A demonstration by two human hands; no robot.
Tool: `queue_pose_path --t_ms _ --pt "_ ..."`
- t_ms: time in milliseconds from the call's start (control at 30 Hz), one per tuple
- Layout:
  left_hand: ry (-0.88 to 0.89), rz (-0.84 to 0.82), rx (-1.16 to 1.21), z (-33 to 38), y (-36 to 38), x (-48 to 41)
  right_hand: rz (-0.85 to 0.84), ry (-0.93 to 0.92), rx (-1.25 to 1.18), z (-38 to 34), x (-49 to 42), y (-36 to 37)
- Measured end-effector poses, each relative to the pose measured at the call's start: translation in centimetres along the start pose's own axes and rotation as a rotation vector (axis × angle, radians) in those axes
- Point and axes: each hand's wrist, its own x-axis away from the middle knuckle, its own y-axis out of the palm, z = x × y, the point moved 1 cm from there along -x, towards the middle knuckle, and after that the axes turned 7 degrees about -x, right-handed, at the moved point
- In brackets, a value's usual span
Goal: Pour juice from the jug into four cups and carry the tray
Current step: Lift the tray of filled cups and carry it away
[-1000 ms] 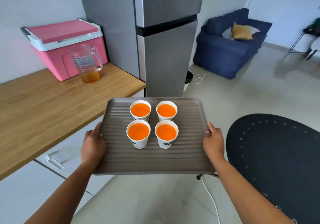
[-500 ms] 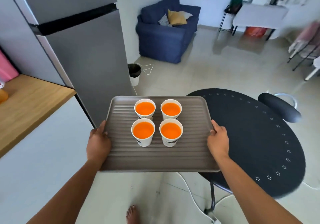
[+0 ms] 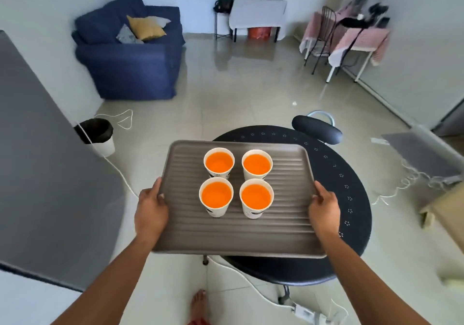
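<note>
I carry a brown ribbed tray [image 3: 283, 229] in the air in front of me. My left hand [image 3: 150, 210] grips its left edge and my right hand [image 3: 324, 209] grips its right edge, thumbs on top. Several white paper cups stand upright in a square on the tray, each full of orange juice: the near left cup [image 3: 216, 196], the near right cup [image 3: 256, 198], the far left cup [image 3: 219, 162] and the far right cup [image 3: 257, 164]. The jug is out of view.
A black round chair seat [image 3: 351, 199] lies right under the tray's right side, its backrest [image 3: 316, 126] beyond. The grey fridge [image 3: 45, 174] stands at my left, with a small bin [image 3: 96, 134] past it. A white cable [image 3: 251, 284] crosses the floor. A blue sofa [image 3: 130, 56] and tables stand farther off.
I have turned right, away from the wooden counter and jug, which have left the view. The tray stays level in both hands and now hangs over the black chair.
</note>
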Motion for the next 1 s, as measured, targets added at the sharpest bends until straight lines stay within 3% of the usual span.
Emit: queue_pose_path --t_ms 500,667,1000 --pt "0.319 -0.3 -0.017 8.6 9.4 -14.4 0.385 0.249 0.022 1.9 -3.0 0.9" --pt "0.39 -0.348 0.021 10.2 13.0 -16.2 0.423 0.303 0.062 3.3 -4.4 0.7" --pt "0.372 -0.448 0.022 13.1 20.0 -18.0 0.473 0.388 0.088 7.7 -8.5 1.1"
